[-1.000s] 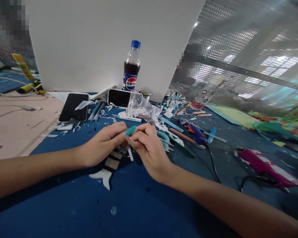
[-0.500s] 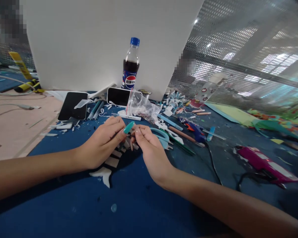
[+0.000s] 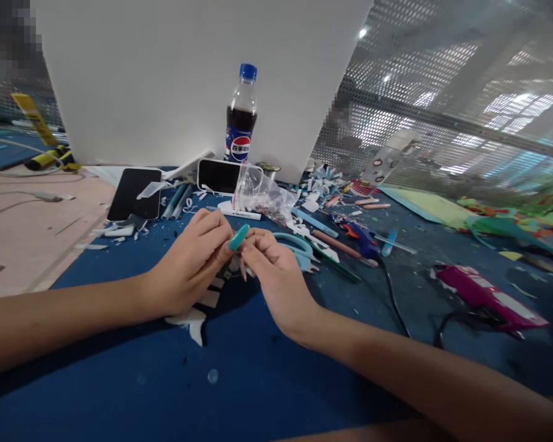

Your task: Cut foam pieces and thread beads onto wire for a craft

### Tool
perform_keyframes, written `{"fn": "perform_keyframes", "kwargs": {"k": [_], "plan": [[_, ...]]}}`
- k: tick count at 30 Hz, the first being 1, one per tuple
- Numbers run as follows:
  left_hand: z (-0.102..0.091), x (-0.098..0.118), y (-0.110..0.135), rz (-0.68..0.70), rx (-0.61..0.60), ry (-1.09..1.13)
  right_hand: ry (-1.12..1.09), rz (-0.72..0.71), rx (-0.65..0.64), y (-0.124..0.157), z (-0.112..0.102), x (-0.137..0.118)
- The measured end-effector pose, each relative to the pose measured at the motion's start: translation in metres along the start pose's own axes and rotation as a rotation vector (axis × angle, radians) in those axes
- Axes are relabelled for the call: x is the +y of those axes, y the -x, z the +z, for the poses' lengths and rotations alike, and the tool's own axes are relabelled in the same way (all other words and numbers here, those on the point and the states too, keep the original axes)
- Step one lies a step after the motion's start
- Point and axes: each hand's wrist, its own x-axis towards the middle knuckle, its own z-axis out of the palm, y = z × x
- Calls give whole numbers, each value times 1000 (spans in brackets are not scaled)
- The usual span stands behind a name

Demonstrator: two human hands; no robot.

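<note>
Blue felt tabletop (image 3: 258, 380), strewn with paper scraps. My left hand (image 3: 188, 267) and right hand (image 3: 276, 276) meet at its middle, fingertips pinching a small teal piece (image 3: 238, 237) from both ends, just above a black-and-white striped cutout (image 3: 208, 299). Forearms rest low, probably for steadiness. Pale blue scissors (image 3: 291, 236) lie beside my right hand, within reach; a cola bottle (image 3: 240, 116) stands well back.

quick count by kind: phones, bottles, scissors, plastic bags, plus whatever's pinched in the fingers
phones: 2
bottle: 1
scissors: 1
bag: 1
teal piece, pinched by the left hand: 1
total: 6
</note>
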Motion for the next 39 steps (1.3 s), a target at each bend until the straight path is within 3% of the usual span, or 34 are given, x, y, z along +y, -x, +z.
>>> {"fn": "perform_keyframes", "kwargs": {"k": [19,39], "plan": [[1,-1,3,5,61,-39,15,-21,-32,2,2,-7],[0,-1,1,-8,36,9,-23,-22,-62,0,0,-2]]}}
